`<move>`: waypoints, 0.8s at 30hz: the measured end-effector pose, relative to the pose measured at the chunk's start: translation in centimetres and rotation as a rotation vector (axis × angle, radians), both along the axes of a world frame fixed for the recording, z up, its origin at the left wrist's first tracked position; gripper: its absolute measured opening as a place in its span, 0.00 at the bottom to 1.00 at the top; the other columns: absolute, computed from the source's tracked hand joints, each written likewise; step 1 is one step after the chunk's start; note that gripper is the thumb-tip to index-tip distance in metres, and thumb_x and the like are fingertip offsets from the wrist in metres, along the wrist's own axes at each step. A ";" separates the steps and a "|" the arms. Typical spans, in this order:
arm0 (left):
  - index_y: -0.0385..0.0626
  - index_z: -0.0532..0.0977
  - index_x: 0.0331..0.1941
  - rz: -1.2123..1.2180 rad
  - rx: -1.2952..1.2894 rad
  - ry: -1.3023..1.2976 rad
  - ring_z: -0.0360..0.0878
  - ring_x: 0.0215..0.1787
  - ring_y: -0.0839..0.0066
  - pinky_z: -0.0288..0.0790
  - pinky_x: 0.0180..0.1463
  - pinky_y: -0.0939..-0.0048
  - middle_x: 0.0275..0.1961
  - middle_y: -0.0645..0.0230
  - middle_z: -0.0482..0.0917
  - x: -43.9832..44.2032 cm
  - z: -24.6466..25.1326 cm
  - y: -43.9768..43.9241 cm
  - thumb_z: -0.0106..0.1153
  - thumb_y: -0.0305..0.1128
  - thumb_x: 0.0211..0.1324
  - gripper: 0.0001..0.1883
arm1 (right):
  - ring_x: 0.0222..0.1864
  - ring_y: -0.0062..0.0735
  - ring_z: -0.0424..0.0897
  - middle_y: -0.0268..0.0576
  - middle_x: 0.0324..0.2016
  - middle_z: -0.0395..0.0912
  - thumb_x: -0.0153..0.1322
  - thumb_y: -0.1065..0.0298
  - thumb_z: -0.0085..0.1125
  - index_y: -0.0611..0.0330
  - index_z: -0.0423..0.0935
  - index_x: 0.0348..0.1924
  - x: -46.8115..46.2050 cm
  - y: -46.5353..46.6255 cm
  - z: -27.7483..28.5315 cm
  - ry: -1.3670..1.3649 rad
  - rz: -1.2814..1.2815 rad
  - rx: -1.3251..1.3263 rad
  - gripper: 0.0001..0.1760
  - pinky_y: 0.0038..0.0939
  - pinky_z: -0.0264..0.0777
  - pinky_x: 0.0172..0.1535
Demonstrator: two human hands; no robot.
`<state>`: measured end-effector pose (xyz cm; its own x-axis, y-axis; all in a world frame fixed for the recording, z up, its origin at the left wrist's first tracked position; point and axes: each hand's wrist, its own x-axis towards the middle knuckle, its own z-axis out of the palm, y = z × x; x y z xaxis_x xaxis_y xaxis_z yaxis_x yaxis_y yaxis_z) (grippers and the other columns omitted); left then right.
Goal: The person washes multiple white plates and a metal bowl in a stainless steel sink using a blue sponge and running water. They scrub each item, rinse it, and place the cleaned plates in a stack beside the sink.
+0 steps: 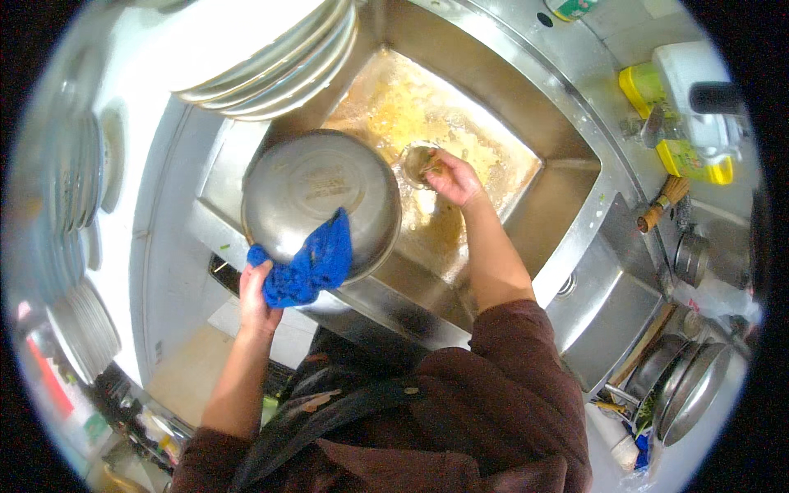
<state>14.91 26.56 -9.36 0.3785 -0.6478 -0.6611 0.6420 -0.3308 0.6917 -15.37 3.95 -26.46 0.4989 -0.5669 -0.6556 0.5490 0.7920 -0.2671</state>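
My left hand [256,296] grips a blue cloth [317,265], bunched against the near rim of a large round metal pan [290,160]. The pan is tilted with its underside towards me, over the left edge of a stainless steel sink [542,222]. Its base bears worn markings. Down in the sink, my right hand [455,179] has its fingers bent at a round drain strainer [412,163]. Dark and greenish scraps show by the fingertips; whether they pinch the scraps or the strainer's rim is unclear. Yellowish, wet residue [400,117] covers the sink floor.
Stacked plates [290,80] overhang the sink at upper left; more plates [86,330] stand far left. On the right are a second basin [592,308], a wooden-handled brush [662,203], yellow containers [693,163], a metal pot [691,259] and upright pans [690,394].
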 end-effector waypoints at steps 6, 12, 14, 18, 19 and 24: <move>0.40 0.69 0.43 -0.013 -0.038 0.140 0.76 0.39 0.71 0.73 0.43 0.68 0.37 0.65 0.75 0.1 -0.1 -0.1 0.54 0.28 0.54 0.12 | 0.38 0.28 0.74 0.40 0.40 0.73 0.72 0.69 0.48 0.62 0.71 0.42 6.9 2.2 17.8 0.083 -0.084 -0.450 0.08 0.28 0.71 0.42; 0.39 0.70 0.45 0.027 -0.172 0.122 0.75 0.39 0.73 0.71 0.45 0.69 0.39 0.66 0.77 0.1 -2.6 0.5 0.56 0.30 0.56 0.14 | 0.39 0.39 0.75 0.47 0.34 0.75 0.73 0.67 0.41 0.64 0.71 0.42 25.7 14.3 26.0 0.495 0.057 -1.303 0.12 0.35 0.68 0.45; 0.39 0.70 0.48 -0.074 -0.129 0.046 0.74 0.43 0.73 0.69 0.47 0.70 0.44 0.63 0.77 0.6 -4.0 0.4 0.59 0.36 0.55 0.19 | 0.51 0.49 0.73 0.53 0.48 0.74 0.68 0.68 0.50 0.63 0.70 0.49 30.7 17.6 24.7 0.603 0.727 -1.639 0.17 0.44 0.66 0.54; 0.40 0.71 0.48 -0.279 0.118 -0.134 0.72 0.43 0.69 0.65 0.47 0.70 0.43 0.64 0.75 1.7 -5.2 -0.2 0.64 0.45 0.46 0.28 | 0.57 0.58 0.67 0.62 0.58 0.61 0.63 0.78 0.50 0.65 0.66 0.55 32.6 20.2 24.0 0.688 0.599 -1.945 0.25 0.43 0.63 0.59; 0.38 0.70 0.52 -0.305 0.090 -0.184 0.70 0.49 0.67 0.64 0.52 0.69 0.49 0.60 0.74 1.6 -5.0 -0.2 0.63 0.47 0.48 0.31 | 0.55 0.58 0.68 0.62 0.57 0.62 0.63 0.78 0.50 0.64 0.67 0.54 31.9 20.0 24.5 0.620 0.412 -1.911 0.24 0.43 0.65 0.56; 0.39 0.68 0.50 -0.031 -0.226 0.325 0.74 0.48 0.72 0.70 0.52 0.68 0.44 0.62 0.75 0.7 -2.3 0.0 0.55 0.31 0.58 0.17 | 0.43 0.51 0.77 0.52 0.43 0.76 0.64 0.76 0.46 0.60 0.75 0.42 23.7 16.9 27.0 0.863 0.336 -1.679 0.15 0.40 0.72 0.46</move>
